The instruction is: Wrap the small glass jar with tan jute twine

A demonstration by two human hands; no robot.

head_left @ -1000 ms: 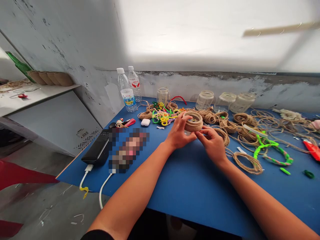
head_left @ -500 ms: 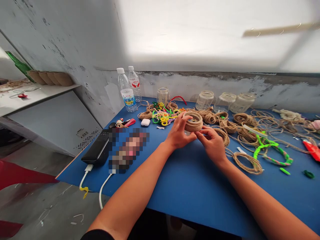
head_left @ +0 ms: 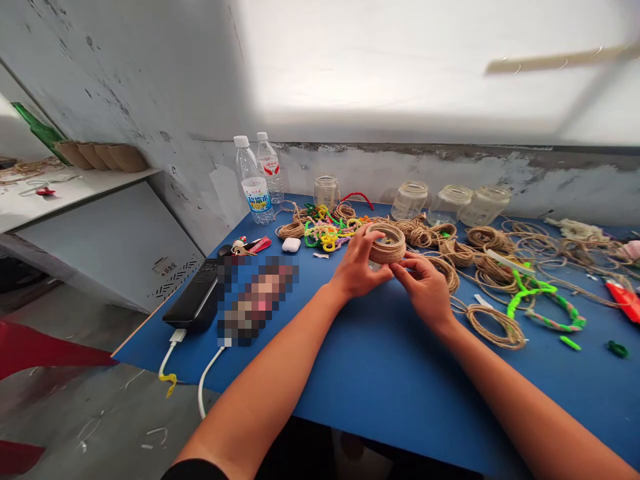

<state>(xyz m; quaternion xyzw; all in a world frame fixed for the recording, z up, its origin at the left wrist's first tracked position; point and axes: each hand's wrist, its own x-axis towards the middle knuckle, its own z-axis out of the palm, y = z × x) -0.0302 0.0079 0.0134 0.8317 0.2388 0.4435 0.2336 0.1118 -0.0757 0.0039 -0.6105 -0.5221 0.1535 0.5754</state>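
A jar wrapped in jute twine (head_left: 387,243) stands on the blue table (head_left: 380,373), its mouth facing up. My left hand (head_left: 356,265) is curled round its left side and grips it. My right hand (head_left: 425,285) is closed just below and to the right of the jar, fingertips pinched at its lower edge, apparently on the twine. Coils of jute twine (head_left: 493,323) lie right of my right hand.
Several clear glass jars (head_left: 410,199) and two water bottles (head_left: 253,181) stand along the back wall. Coloured pipe cleaners (head_left: 327,230), a green one (head_left: 537,297), a black power bank (head_left: 196,299) with white cables and a white earbud case (head_left: 291,245) lie on the table.
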